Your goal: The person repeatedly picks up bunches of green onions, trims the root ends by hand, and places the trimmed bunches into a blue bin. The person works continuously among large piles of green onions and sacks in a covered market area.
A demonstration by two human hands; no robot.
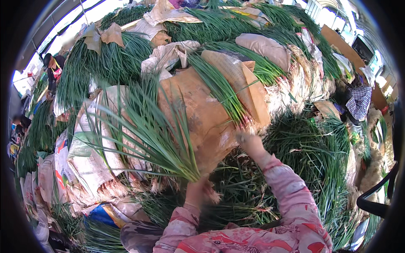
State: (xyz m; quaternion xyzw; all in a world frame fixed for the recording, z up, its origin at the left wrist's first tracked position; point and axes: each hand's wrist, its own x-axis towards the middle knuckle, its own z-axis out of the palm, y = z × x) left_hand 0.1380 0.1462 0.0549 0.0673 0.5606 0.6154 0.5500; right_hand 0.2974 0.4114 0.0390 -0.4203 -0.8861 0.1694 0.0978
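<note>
My left hand (199,190) is closed round the lower end of a bunch of green onions (164,147). The long leaves fan out up and to the left, and pale roots poke out beside my hand. My right hand (252,144) is blurred by motion, next to the reddish root ends of another green onion bunch (223,92). That bunch lies slantwise on a large brown sheet (190,109), against a folded brown flap. Whether my right fingers grip anything is hidden by the blur.
Loose green onions (310,147) are heaped to the right and below my hands. Stacked bunches (107,63) rise behind, partly under sacks (97,135) and cloths. A black curved bar (375,196) stands at the right edge. Another person (54,71) is at the far left.
</note>
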